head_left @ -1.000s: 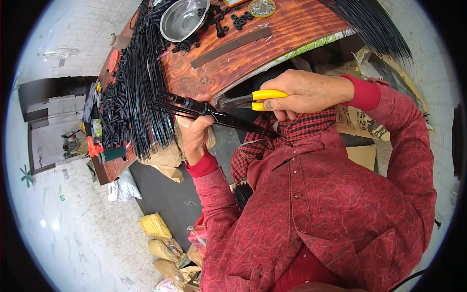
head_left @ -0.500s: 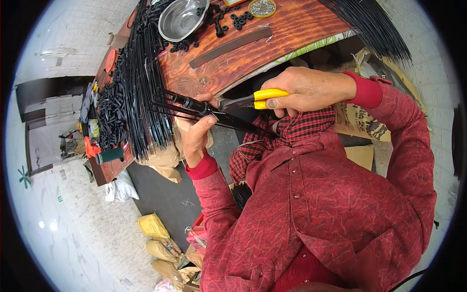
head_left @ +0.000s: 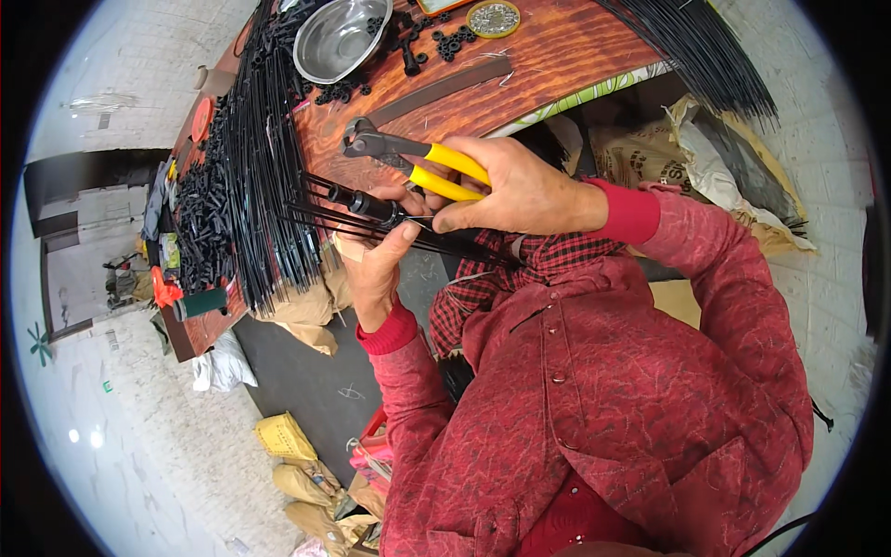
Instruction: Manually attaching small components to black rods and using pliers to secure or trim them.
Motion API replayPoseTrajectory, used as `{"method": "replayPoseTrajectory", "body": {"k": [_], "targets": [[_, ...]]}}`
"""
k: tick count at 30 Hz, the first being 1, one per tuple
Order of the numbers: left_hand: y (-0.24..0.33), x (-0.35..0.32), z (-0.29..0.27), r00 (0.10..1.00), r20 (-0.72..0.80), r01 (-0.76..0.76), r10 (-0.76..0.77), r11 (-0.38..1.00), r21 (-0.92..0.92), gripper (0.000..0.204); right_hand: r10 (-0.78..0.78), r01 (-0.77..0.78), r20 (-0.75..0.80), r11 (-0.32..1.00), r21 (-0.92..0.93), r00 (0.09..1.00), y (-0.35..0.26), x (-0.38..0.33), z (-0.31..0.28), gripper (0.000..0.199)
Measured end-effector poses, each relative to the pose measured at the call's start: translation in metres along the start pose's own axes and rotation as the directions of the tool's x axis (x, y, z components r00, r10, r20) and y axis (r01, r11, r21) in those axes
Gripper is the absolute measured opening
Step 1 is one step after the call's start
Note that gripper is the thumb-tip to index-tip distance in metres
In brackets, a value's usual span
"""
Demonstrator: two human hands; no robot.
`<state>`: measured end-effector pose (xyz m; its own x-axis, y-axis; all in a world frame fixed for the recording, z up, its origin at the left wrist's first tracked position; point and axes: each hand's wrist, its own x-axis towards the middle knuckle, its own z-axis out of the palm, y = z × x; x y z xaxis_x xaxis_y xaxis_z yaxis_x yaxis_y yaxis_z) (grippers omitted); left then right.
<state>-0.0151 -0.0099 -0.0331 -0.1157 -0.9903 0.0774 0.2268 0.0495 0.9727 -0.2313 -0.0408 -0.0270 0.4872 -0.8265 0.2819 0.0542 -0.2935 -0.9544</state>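
My left hand (head_left: 379, 255) is closed round a bunch of thin black rods, with a black tubular fitting (head_left: 357, 200) among them between thumb and fingers. The rods run from the table side toward my lap. Yellow-handled end-cutting pincers (head_left: 436, 165) rest in my right hand (head_left: 524, 190), whose fingers wrap the handles. The dark jaws point up and left over the table, apart from the rods. My right thumb tip is beside the fitting, by a thin pale strand that looks like wire. Some left fingers are hidden behind the fitting and the right hand.
On the wooden table (head_left: 464, 111) lie a large heap of black rods (head_left: 260, 167), a metal basin (head_left: 339, 42), a flat brown bar (head_left: 445, 90), small black rings (head_left: 452, 42) and a round dish of metal bits (head_left: 493, 19). More rods (head_left: 705, 56) overhang the right edge. Sacks (head_left: 306, 487) stand on the floor.
The pincers have left the fitting and swung up and left, their jaws now over the table. My right hand has moved left, its thumb now close to the fitting. My left hand keeps its hold.
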Motion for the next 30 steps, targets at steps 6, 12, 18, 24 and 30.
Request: {"method": "replayPoseTrajectory", "body": {"k": [6,12,18,24,30], "targets": [[-0.004,-0.002,0.0,0.996,-0.055,-0.064,0.066,0.997,0.042,0.043,-0.078,0.07,-0.057,0.99,-0.122,0.995,-0.006,0.0,0.004,0.041],[-0.006,-0.002,0.006,0.99,-0.096,-0.098,0.104,0.993,0.066,0.042,-0.057,0.036,-0.114,0.983,-0.178,0.992,-0.006,0.0,0.009,0.039],[-0.001,-0.004,0.011,0.994,-0.092,-0.045,0.052,0.996,0.073,0.043,0.204,-0.181,-0.048,0.938,0.297,0.978,-0.009,0.003,0.009,0.043],[-0.005,0.003,0.003,0.994,0.021,-0.109,0.107,0.989,0.104,0.047,0.366,-0.344,0.078,0.755,0.558,0.928,-0.02,0.0,0.007,0.049],[-0.003,-0.001,0.003,1.0,-0.019,-0.024,0.024,1.0,0.001,0.055,0.396,-0.458,0.3,0.872,0.174,0.868,-0.014,-0.013,-0.045,0.032]]}}
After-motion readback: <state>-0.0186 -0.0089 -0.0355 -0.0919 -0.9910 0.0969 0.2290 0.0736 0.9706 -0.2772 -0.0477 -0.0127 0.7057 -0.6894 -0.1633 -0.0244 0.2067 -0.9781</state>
